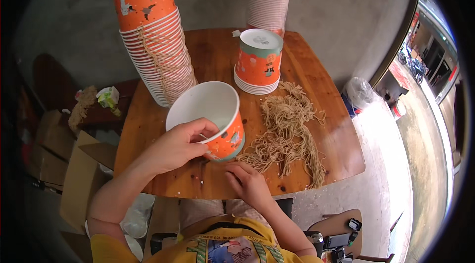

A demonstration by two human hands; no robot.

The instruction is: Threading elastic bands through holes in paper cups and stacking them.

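An orange paper bucket with a white inside and a green base band leans slightly on the wooden table in front of me. My left hand grips its near rim, fingers inside and thumb outside. Just right of the bucket lies a tangled heap of tan cord. At its near left end, by the table's front edge, my right hand is closed, fingers curled together next to the loose cord ends. Whether a strand is pinched there is too small to make out.
A tall stack of upturned buckets, draped with cords, stands at the left. A short upturned stack sits behind the cord heap, with a plastic-wrapped stack at the back. An open cardboard box is at lower left; a small stool holds items at lower right.
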